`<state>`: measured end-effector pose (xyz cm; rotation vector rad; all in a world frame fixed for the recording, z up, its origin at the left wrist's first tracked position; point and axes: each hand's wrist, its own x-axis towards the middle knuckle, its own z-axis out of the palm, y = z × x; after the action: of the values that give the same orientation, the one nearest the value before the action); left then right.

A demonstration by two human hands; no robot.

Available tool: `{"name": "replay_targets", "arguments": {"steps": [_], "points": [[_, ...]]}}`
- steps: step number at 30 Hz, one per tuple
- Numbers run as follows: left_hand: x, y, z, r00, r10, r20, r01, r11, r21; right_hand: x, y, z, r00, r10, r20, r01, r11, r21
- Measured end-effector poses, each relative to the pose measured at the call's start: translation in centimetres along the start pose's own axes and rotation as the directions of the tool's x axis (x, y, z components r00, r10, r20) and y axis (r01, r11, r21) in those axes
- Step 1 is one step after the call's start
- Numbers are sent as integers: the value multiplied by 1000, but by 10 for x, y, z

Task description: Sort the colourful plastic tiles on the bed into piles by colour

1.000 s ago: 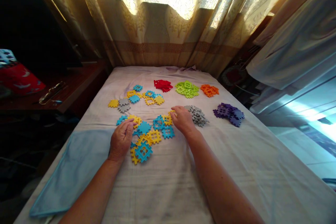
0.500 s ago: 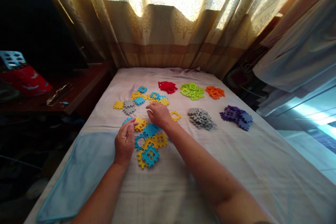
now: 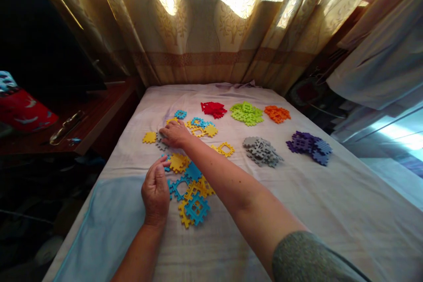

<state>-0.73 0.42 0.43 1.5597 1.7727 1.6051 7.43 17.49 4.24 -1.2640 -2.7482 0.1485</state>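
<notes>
My right hand point(image 3: 175, 134) reaches across the pile, palm down, its bent fingertips over the grey interlocking tiles point(image 3: 161, 142). The hand covers part of these tiles, and no grip on one is visible. My left hand point(image 3: 155, 191) rests on its edge at the left of the near pile, fingers loosely curved and thumb apart, with no held thing visible. Close to its fingertips lies a yellow tile point(image 3: 179, 163). Several blue and yellow tiles overlap in this near pile, among them a blue window tile point(image 3: 197, 208). A plain yellow tile point(image 3: 150, 137) lies left of the grey ones.
Red point(image 3: 213, 109), lime green point(image 3: 246, 113) and orange point(image 3: 277, 114) tile piles lie toward the back. Grey point(image 3: 262, 151) and purple point(image 3: 308, 147) piles are at the right. A light blue cloth point(image 3: 109, 224) covers the near left. A brown desk point(image 3: 95, 128) stands left.
My right hand has moved left, from above the near pile to the grey tiles. My left hand stays beside the pile. The camera view has shifted slightly.
</notes>
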Motion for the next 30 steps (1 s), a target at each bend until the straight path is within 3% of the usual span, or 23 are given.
{"name": "replay_targets", "arguments": {"steps": [5,9,12,14,17,20,24,30], "points": [[0,0,0,1000,7,7,-7,1000,-22,-18,5,-5,973,93,-210,-78,994,80],[1,1,1,1000,4,-5,-4,1000,-22,-72,36,-17,890,235,-390,-173,967,188],[1,0,2,1000,7,5,-6,1000,-16,-141,79,-25,765,392,-511,-303,919,252],[1,0,2,1000,10,15,-9,1000,-16,-194,109,-29,647,536,-543,-433,844,316],[2,1,2,1000,19,24,-19,1000,-6,-262,143,-28,434,753,-495,-649,642,408],[3,3,2,999,20,32,-20,1000,20,-299,155,-21,312,885,-346,-779,447,439],[3,5,2,1000,10,12,-11,999,41,-302,147,-10,291,923,-250,-846,370,383],[2,5,2,1000,-1,-6,1,1000,26,-298,143,-9,309,890,-336,-851,417,321]]}}
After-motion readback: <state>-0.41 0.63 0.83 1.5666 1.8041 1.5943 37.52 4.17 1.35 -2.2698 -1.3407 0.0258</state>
